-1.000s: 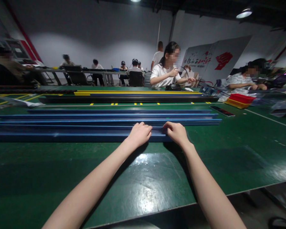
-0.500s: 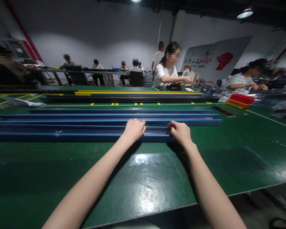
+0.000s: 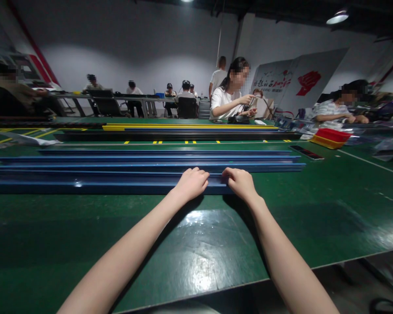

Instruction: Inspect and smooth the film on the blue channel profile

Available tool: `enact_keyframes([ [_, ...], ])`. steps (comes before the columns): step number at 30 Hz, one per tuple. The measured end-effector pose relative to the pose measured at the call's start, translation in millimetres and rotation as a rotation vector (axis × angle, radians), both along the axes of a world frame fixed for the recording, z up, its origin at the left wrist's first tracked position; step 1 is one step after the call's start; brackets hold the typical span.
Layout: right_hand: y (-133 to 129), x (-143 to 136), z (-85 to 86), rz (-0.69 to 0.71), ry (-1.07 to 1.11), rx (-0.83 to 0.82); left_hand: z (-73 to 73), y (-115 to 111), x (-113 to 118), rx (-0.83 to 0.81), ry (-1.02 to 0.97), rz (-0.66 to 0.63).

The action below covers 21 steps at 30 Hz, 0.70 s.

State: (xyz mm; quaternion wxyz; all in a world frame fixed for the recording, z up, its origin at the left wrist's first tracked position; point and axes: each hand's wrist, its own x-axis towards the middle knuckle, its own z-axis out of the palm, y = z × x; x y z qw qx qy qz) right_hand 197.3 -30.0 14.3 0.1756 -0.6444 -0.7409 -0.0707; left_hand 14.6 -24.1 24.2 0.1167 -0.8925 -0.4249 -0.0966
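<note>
A long blue U-shaped channel (image 3: 118, 189) lies lengthwise across the green table, nearest to me, its open trough facing up. Near its right end my left hand (image 3: 194, 183) is closed over it, knuckles up. My right hand (image 3: 241, 182) grips the channel's right end, fingers curled inward to the trough. Only a short stretch of channel shows between the two hands. The fingertips of both hands are partly hidden. Just behind lie more blue channels (image 3: 144, 166), parallel to the one in my hands.
Farther back lie a black channel (image 3: 177, 136) and a yellow strip (image 3: 196, 126). On the right are a phone (image 3: 306, 152) and a red-and-yellow bin (image 3: 330, 138). A co-worker (image 3: 227, 102) sits across the table, another person (image 3: 339, 109) at the right. The table edge (image 3: 268, 279) runs close to me.
My left hand has slid right and my right hand left, so they are closer together. The near channel has shifted slightly left. The co-worker across has raised a hand.
</note>
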Motion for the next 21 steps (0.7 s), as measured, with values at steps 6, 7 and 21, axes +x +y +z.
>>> enact_keyframes([
  [6,0.8,2.7,-1.2,-0.023,0.021,0.004,-0.2,0.7,-1.8,0.015,0.020,0.018],
  [7,0.9,4.0,-1.2,-0.039,0.023,0.007,0.3,0.9,-2.2,0.016,0.021,0.025],
  [21,0.9,12.0,-0.6,-0.224,-0.007,0.033,7.1,4.6,-8.1,0.022,0.007,0.187],
])
